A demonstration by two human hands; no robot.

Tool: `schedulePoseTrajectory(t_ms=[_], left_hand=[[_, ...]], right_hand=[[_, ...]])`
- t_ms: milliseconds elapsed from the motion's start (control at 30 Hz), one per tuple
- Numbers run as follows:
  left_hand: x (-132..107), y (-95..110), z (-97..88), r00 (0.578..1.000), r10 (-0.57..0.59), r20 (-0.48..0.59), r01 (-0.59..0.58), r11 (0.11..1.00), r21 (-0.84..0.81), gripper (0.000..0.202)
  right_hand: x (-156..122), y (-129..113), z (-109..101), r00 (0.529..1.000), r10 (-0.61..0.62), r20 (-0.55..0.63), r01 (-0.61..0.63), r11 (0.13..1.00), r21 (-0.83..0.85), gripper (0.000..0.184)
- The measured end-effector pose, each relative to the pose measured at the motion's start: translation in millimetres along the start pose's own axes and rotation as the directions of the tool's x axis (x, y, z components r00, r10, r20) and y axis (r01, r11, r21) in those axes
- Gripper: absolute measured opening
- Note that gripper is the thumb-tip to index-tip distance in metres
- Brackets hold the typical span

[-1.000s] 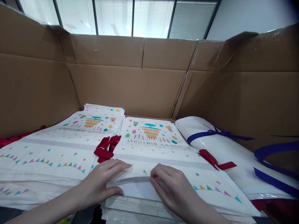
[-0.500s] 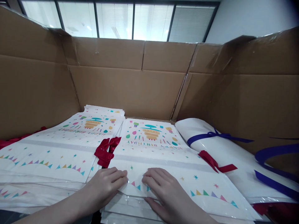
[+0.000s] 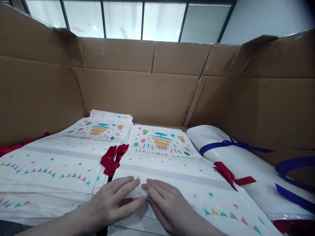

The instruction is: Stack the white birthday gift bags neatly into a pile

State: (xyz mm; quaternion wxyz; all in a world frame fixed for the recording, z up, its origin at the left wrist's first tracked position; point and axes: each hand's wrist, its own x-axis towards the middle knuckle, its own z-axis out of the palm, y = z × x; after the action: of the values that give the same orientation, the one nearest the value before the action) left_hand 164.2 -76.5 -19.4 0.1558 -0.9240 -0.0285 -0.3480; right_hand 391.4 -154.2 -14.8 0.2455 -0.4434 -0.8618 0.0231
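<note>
In front of me lies a stack of flat white bags printed "Happy Birthday", and the top bag (image 3: 159, 160) has its near edge between my hands. My left hand (image 3: 115, 200) has its thumb near that edge and its fingers on the printed face, gripping it. Close beside it, my right hand (image 3: 167, 203) holds the same edge with fingers pressed together. The edge looks slightly raised there. A red ribbon (image 3: 232, 177) lies over the bag's right side, and crumpled red ribbon (image 3: 112, 160) lies at its left.
A second stack of birthday bags (image 3: 59, 160) is at left. On the right lies a white rolled bundle (image 3: 211, 134) tied with blue ribbon (image 3: 219, 144). Tall cardboard box walls (image 3: 137, 95) surround the far side and both sides.
My hands have come closer together at the bag's near edge. The left thumb has extended toward the right hand, and the edge between them has lifted a little.
</note>
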Motion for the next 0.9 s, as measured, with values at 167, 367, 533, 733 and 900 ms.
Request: schedulePoseTrajectory(t_ms=[167,367,533,733,900], left_hand=[[-1.7,4.7,1.5,0.999,0.014,-0.029,-0.014,1.000,0.004,0.016],[-6.1,-0.2,8.1,0.974,-0.179,0.137,0.164,0.980,0.110,0.030],[-9.6,0.8,16.1,0.958,-0.252,0.138,0.245,0.967,0.069,0.036],[-1.2,5.1,3.5,0.982,-0.177,0.061,0.171,0.981,0.090,0.028],[6.0,17.8,-16.8,1.000,0.005,0.030,-0.006,1.000,0.024,0.034]], right_hand=[[7.6,-5.7,-5.7,0.998,0.067,0.009,-0.068,0.994,0.082,0.024],[11.7,-10.4,-9.4,0.997,0.065,0.031,-0.068,0.992,0.108,0.033],[14.4,-13.3,-12.5,0.993,-0.053,0.108,0.030,0.979,0.200,0.039],[14.5,-13.0,-13.5,0.991,0.051,0.123,-0.080,0.967,0.241,0.030],[14.9,-13.1,-9.3,0.979,0.188,0.082,-0.204,0.929,0.307,0.019]])
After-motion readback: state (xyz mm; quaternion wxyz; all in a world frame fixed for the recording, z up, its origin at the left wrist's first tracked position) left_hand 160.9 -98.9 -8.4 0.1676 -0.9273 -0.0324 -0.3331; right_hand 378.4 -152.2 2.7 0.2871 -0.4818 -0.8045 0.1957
